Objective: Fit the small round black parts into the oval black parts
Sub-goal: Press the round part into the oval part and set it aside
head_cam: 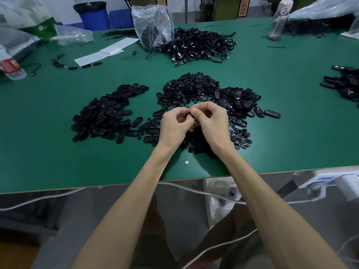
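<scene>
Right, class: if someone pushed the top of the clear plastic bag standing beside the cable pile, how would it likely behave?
The clear plastic bag looks thin and crumpled, so its top would probably fold in floppily rather than shift. Dark contents fill its lower part, so the base would likely stay put, not slide or tip.

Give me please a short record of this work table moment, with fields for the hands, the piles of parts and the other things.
left hand: fingers curled, pinching a black part above the table
right hand: fingers curled, pinching the same black part; its kind is hidden
oval parts: one pile on the left, another on the right
small round parts: pile in the middle, beyond the hands
cables: heap farther back, beside a plastic bag
table: green top
</scene>
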A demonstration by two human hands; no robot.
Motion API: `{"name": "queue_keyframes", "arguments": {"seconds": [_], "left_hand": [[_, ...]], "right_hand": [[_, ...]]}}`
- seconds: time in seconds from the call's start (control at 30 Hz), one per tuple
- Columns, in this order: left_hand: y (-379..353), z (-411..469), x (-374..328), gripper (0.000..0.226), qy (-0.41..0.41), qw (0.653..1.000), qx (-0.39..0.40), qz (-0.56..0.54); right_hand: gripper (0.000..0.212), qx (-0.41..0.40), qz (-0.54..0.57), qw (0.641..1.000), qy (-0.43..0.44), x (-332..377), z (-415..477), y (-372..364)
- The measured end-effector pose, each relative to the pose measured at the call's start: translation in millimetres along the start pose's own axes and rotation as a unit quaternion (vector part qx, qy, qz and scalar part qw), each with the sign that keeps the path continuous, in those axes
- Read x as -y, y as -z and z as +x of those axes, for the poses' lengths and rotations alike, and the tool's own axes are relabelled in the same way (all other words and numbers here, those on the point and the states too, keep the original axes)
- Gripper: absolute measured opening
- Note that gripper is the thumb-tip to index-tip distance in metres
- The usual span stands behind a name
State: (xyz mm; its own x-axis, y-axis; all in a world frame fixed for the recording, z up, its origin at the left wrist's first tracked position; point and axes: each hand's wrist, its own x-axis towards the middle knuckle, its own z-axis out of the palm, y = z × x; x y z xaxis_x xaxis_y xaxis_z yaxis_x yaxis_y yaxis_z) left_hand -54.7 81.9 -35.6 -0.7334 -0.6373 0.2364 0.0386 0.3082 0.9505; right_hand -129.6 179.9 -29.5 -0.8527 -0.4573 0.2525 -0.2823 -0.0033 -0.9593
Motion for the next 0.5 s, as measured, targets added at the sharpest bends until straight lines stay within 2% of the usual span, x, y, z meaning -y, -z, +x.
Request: {"name": "queue_keyframes", "arguments": {"seconds": [0.5], "left_hand": [[-0.4,1.5,-0.3,0.019,-0.017,0.998,-0.001,0.052]], "right_hand": [[0.006,-0.007,0.02,1.0,-0.014,2.4,0.4,3.1]]}}
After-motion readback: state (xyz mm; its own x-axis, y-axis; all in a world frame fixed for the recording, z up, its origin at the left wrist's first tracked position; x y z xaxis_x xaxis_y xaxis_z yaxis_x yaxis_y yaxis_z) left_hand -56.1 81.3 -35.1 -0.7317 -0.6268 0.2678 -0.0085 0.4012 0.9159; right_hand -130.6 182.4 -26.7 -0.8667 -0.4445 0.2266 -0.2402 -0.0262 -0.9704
